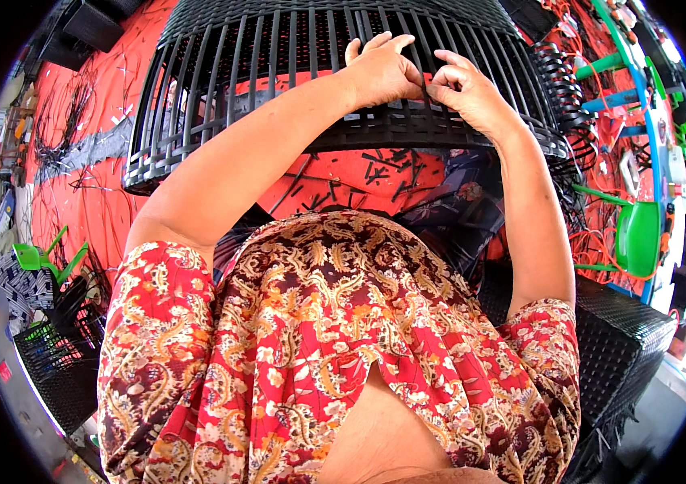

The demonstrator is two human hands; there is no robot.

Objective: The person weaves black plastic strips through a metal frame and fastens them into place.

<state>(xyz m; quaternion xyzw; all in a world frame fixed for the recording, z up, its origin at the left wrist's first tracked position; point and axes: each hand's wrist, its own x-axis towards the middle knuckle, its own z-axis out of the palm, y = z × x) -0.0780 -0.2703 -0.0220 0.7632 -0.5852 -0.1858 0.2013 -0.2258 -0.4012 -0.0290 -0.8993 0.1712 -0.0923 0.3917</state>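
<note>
In front of me stands a black woven wicker frame (278,56), with long upright strips open between its solid weave and a woven band (407,127) along its near edge. My left hand (383,73) is over the strips, thumb and forefinger pinched on a black plastic strip, its other fingers raised. Close by on the right, my right hand (468,95) pinches at the same strip with thumb and forefinger. The fingertips of both hands almost meet and hide most of the part they grip.
Short black offcuts (383,173) lie on the red floor covering (311,189). A coil of black strip (561,89) hangs at the frame's right. Further right are a green plastic chair (640,238) and loose cables. Black woven pieces (617,339) stand beside and behind me.
</note>
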